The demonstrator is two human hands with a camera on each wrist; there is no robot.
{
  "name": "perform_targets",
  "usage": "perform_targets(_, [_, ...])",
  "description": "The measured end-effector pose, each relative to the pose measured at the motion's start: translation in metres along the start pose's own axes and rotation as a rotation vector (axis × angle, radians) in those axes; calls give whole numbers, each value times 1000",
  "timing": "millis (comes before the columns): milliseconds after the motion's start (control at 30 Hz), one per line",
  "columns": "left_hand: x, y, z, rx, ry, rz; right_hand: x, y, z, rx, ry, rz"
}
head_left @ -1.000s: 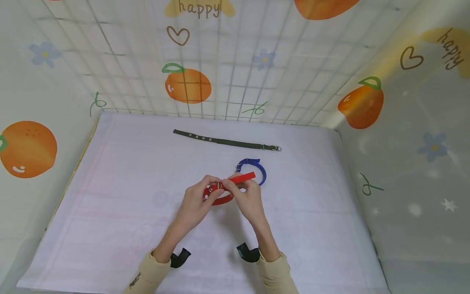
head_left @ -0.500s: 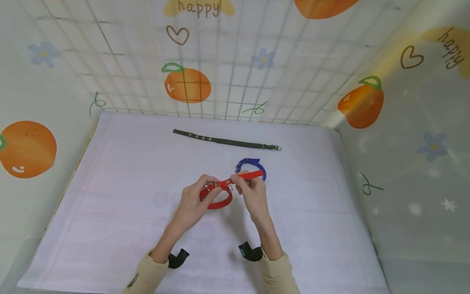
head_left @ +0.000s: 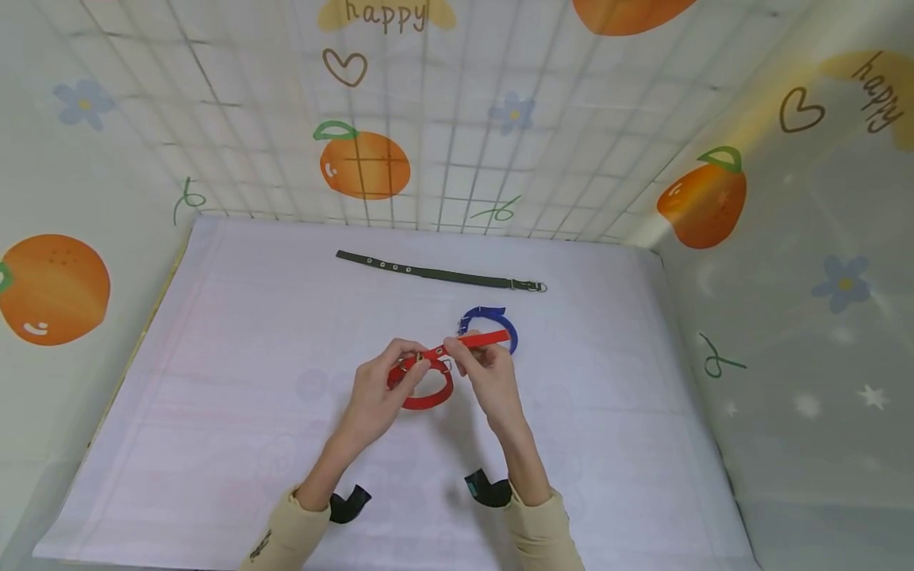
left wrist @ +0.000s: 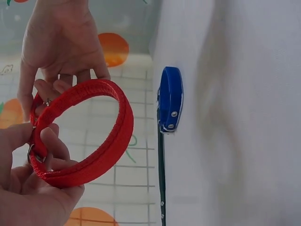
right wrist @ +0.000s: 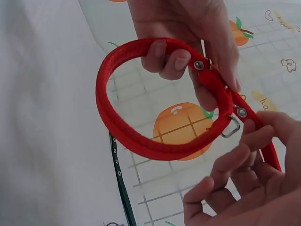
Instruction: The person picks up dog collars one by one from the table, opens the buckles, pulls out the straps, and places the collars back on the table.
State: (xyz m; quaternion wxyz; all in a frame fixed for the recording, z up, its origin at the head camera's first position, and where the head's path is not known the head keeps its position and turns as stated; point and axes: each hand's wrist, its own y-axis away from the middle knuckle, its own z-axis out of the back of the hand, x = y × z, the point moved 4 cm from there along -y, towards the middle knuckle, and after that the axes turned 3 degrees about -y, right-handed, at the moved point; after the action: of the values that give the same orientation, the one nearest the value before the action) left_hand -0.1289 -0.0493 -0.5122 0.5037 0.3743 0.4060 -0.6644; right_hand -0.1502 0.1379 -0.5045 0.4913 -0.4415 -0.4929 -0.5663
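Observation:
A red collar [head_left: 428, 403], bent into a loop with its strap through the buckle, is held above the table between both hands. My left hand [head_left: 376, 394] pinches it at the buckle, thumb in front and fingers behind. The strap's free end points right, and my right hand [head_left: 489, 381] pinches it just past an eyelet. In the right wrist view the collar [right wrist: 162, 151] shows a metal D-ring [right wrist: 231, 127] and riveted eyelets near the buckle. Behind the right hand lies a blue collar [head_left: 511, 327], fastened in a loop, partly covered by the red strap.
A dark green collar [head_left: 457, 277] lies stretched out towards the back of the white-covered table [head_left: 250, 396]. Curtains printed with oranges [head_left: 366, 165] hang behind and at both sides, a wire grid showing at the back. Black curved pieces [head_left: 489, 488] stick out by both cuffs.
My right hand has drawn the red strap's end out to the right, then eased back slightly. The collar's loop now hangs wider and lower; my left hand has shifted slightly left.

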Motion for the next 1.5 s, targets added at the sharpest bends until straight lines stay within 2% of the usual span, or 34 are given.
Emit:
perform_targets(133, [3, 0, 0, -5, 55, 27, -2, 1, -2, 57, 41, 8])
perform_targets(333, [8, -1, 0, -1, 124, 93, -1, 3, -6, 120, 104, 91])
perform_targets(533, [10, -1, 0, 19, 212, 186, 3, 6, -10, 107, 134, 152])
perform_targets(767, [10, 0, -3, 37, 292, 251, 5, 7, -14, 45, 139, 166])
perform_targets(900, [11, 1, -6, 38, 307, 277, 4, 7, -16, 39, 151, 158])
perform_targets(1100, [10, 1, -6, 22, 336, 280, 3, 7, -19, 71, 169, 130])
perform_targets(1333, [11, 2, -7, 10, 347, 283, 1, 8, -23, 167, 156, 60])
perform_targets(1500, [13, 3, -8, 7, 332, 291, -3, 7, -25, 226, 187, -29])
